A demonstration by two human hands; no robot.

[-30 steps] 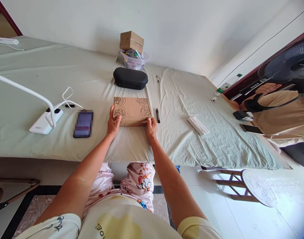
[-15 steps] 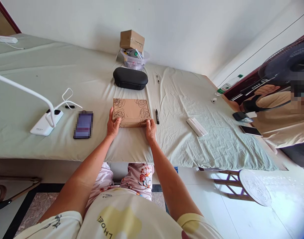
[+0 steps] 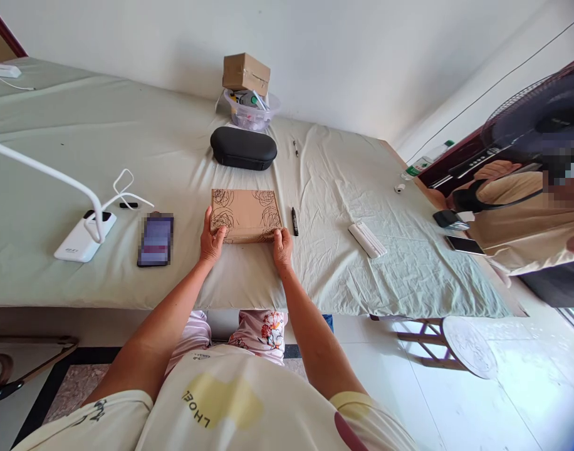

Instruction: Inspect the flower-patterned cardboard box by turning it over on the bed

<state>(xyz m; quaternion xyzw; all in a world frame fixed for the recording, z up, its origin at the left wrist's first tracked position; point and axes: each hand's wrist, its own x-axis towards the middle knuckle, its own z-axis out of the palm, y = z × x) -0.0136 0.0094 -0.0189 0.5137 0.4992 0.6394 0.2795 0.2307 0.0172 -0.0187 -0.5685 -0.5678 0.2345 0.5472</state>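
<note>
Brown cardboard box (image 3: 245, 214) w/ blk scribbles (image 3: 222, 217) near its corners, ctr of frame, over pale green cloth (image 3: 324, 269). L hand (image 3: 213, 243) clamped on its lower left corner, R hand (image 3: 282, 245) on its lower right, hands apart. Blk marker (image 3: 294, 222) just beside R hand; blk case (image 3: 244, 149) upper ctr; phone (image 3: 155, 240) left of ctr.

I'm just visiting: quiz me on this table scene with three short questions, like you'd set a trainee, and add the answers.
1. What do the left hand and right hand grip together?
2. True or false: the black case is closer to the hands than the plastic tub.
3. Which lies nearest the right hand: A) green-capped bottle, B) black marker, C) round stool?

Key: 1. A cardboard box with black line drawings. 2. True. 3. B.
</note>
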